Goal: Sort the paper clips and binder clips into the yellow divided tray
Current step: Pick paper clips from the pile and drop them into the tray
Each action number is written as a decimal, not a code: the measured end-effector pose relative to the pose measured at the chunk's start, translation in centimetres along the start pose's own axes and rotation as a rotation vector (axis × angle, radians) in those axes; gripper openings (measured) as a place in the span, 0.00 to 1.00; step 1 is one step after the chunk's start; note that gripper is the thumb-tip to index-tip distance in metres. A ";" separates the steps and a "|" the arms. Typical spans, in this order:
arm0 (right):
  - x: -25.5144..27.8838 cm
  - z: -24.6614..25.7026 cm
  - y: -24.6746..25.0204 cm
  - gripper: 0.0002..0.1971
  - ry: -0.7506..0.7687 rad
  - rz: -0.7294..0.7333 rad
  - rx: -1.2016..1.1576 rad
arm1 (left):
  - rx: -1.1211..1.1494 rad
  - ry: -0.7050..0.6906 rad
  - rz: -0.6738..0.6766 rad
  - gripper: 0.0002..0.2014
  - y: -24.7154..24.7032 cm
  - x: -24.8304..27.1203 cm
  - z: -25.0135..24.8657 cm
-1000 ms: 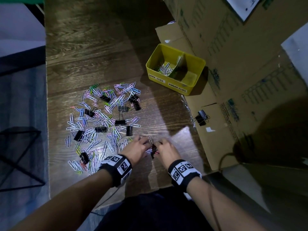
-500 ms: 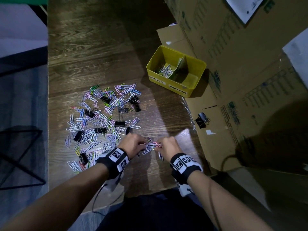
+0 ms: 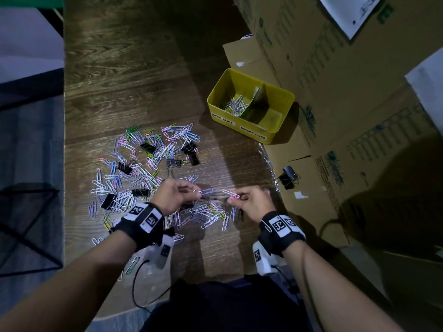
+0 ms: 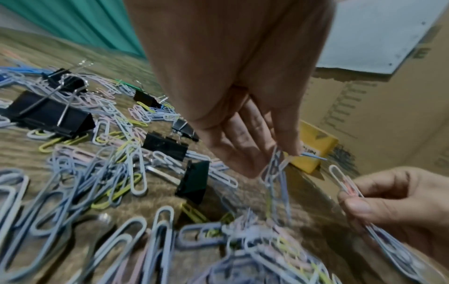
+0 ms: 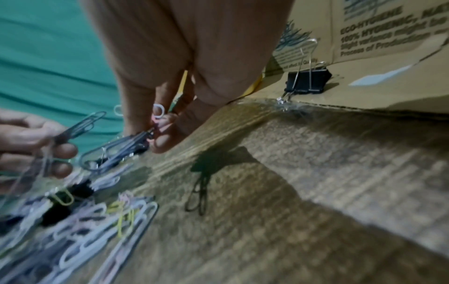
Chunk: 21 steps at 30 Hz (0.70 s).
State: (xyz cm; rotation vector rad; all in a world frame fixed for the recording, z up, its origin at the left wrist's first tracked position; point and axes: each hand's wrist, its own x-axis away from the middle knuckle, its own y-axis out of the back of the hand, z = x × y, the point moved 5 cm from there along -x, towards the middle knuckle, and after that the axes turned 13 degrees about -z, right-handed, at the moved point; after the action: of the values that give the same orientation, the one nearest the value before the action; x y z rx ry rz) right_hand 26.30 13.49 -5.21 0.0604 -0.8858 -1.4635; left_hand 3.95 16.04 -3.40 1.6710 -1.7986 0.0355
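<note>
Head view: few thin wire paper clips in left cell of yellow plastic divided tray [image 3: 239, 125], right cell seemingly bare; most coloured paper clips [image 3: 143, 178] and black metal binder clips [image 3: 173, 162] on bench.

Left wrist: left hand [image 4: 245, 123] pinching several clips.

Right wrist: right hand [image 5: 175, 96] pinching a bunch; count blurred.

Dim scene, bright patch on the wooden table [image 3: 148, 97], dark corners, wide-angle bending, wrist views motion-blurred
</note>
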 end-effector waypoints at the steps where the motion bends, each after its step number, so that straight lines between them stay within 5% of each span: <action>1: -0.3 0.1 0.3 0.17 -0.007 -0.026 -0.034 | 0.068 0.032 0.018 0.07 0.3 -0.1 -0.5; 5: -1.3 1.8 2.2 0.14 -0.023 -0.124 -0.278 | 0.238 0.055 0.034 0.12 1.7 -1.5 -3.6; 11: -2.6 7.5 7.4 0.13 0.096 -0.336 -0.498 | 0.371 -0.125 0.025 0.04 2.7 -6.1 -13.1; 16: -4.1 12.5 11.3 0.10 0.246 -0.425 -0.601 | 0.303 -0.228 -0.073 0.03 1.5 -12.0 -19.2; 21: -8.2 15.6 13.8 0.12 0.258 -0.484 -0.521 | 0.008 -0.275 -0.172 0.05 -1.2 -17.7 -20.0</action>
State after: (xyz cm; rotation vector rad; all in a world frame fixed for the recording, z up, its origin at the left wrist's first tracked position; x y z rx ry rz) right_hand 30.30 30.17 9.17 0.0766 -0.2645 -2.0468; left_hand 13.10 40.31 3.11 1.9052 -1.8419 -0.2751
